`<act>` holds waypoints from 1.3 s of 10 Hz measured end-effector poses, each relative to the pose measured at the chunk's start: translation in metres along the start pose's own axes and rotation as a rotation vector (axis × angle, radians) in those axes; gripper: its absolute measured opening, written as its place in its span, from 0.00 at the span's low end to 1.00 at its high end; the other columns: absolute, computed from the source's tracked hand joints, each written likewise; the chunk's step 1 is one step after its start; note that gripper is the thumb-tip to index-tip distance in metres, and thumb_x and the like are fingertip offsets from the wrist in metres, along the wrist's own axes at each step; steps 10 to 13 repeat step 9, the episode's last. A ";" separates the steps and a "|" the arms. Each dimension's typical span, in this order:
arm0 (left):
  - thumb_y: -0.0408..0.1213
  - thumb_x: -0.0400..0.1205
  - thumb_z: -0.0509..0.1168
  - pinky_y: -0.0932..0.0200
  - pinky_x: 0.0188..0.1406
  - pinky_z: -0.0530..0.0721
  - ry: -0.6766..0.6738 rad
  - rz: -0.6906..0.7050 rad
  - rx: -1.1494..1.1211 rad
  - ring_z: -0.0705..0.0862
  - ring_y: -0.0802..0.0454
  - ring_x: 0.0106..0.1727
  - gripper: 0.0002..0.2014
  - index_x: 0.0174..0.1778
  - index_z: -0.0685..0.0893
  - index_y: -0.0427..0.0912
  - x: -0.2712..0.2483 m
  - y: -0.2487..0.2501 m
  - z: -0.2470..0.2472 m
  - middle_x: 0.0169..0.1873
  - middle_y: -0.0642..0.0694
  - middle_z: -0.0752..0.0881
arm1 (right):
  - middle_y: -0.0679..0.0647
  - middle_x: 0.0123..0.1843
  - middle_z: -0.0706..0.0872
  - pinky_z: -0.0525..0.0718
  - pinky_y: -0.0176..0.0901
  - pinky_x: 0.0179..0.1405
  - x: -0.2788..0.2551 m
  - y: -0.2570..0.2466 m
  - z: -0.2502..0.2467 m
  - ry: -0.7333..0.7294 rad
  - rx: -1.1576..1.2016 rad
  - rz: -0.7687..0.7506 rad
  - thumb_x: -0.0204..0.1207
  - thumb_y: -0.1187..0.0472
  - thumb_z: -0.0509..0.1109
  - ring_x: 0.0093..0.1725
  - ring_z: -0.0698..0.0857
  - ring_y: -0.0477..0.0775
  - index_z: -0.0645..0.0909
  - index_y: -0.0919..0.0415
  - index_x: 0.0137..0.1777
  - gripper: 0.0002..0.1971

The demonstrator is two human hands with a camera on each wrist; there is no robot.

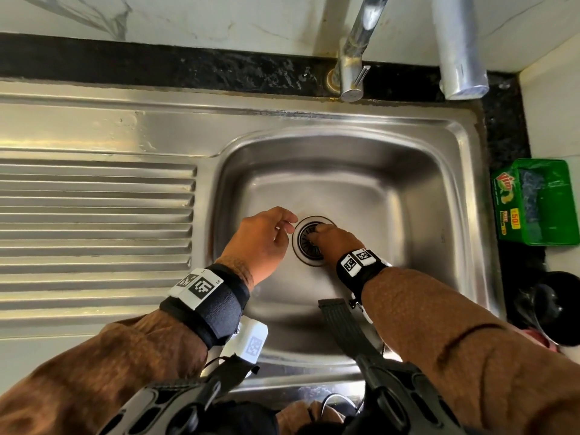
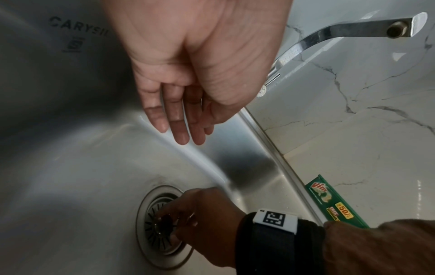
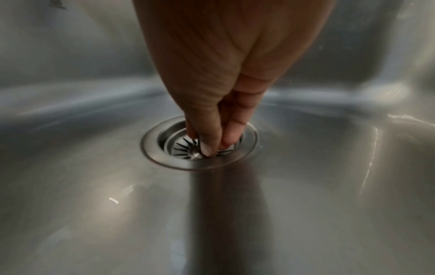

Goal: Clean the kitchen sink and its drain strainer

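Step in hand looks like pulling the drain strainer (image 3: 186,147) out of the sink (image 1: 392,189), judging by the grip. Strainer sits seated in the drain hole at the middle of the basin floor, slotted disc with a small centre knob. Right hand (image 1: 332,243) reaches down from the near right, wrist raised, fingers pointing steeply down; thumb and fingertips (image 3: 207,148) pinch the centre knob, as the right wrist view shows clearly. Left hand (image 1: 260,243) hovers just left of the drain, apart from the strainer, fingers relaxed and hanging loosely, holding nothing. It isn't touching the basin floor as far as the left wrist view shows. Next move probably calls for a straight vertical lift on the knob so the strainer doesn't jam in the drain collar; the pinch is small, so slip is a risk if it's wet. Green Vim box (image 1: 533,202) sits on the counter right of the sink, faucet (image 1: 354,58) at the far edge, not running.
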State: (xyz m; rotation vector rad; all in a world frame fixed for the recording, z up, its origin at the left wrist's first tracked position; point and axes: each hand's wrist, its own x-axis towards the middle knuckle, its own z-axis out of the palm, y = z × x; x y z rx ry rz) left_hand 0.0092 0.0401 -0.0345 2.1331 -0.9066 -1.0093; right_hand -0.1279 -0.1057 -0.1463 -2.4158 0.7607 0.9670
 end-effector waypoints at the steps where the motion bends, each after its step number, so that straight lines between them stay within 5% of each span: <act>1: 0.30 0.81 0.59 0.62 0.58 0.83 -0.005 0.000 0.006 0.85 0.64 0.49 0.17 0.56 0.85 0.55 -0.001 -0.001 0.001 0.44 0.63 0.89 | 0.55 0.73 0.80 0.80 0.53 0.66 0.002 -0.003 -0.002 0.003 -0.001 0.045 0.84 0.54 0.58 0.69 0.81 0.62 0.79 0.53 0.71 0.19; 4: 0.31 0.80 0.58 0.56 0.58 0.85 -0.005 0.016 -0.002 0.85 0.63 0.50 0.17 0.55 0.85 0.56 0.001 -0.006 0.006 0.44 0.63 0.88 | 0.65 0.65 0.83 0.84 0.49 0.54 0.012 -0.020 -0.002 0.085 0.235 0.413 0.81 0.52 0.66 0.60 0.86 0.68 0.80 0.64 0.66 0.20; 6: 0.30 0.79 0.58 0.56 0.59 0.84 -0.004 0.025 0.000 0.85 0.62 0.50 0.18 0.55 0.85 0.55 0.002 -0.007 0.009 0.44 0.63 0.89 | 0.64 0.65 0.84 0.85 0.49 0.52 0.014 -0.019 -0.005 0.082 0.416 0.489 0.80 0.53 0.69 0.58 0.87 0.67 0.80 0.64 0.66 0.19; 9: 0.33 0.81 0.58 0.56 0.59 0.85 -0.071 0.033 0.210 0.85 0.59 0.54 0.17 0.60 0.83 0.56 -0.022 0.004 -0.003 0.52 0.59 0.87 | 0.65 0.62 0.86 0.83 0.47 0.54 -0.014 -0.010 -0.008 0.110 0.379 0.344 0.82 0.43 0.63 0.60 0.86 0.66 0.83 0.65 0.62 0.24; 13: 0.33 0.81 0.58 0.56 0.59 0.85 -0.071 0.033 0.210 0.85 0.59 0.54 0.17 0.60 0.83 0.56 -0.022 0.004 -0.003 0.52 0.59 0.87 | 0.65 0.62 0.86 0.83 0.47 0.54 -0.014 -0.010 -0.008 0.110 0.379 0.344 0.82 0.43 0.63 0.60 0.86 0.66 0.83 0.65 0.62 0.24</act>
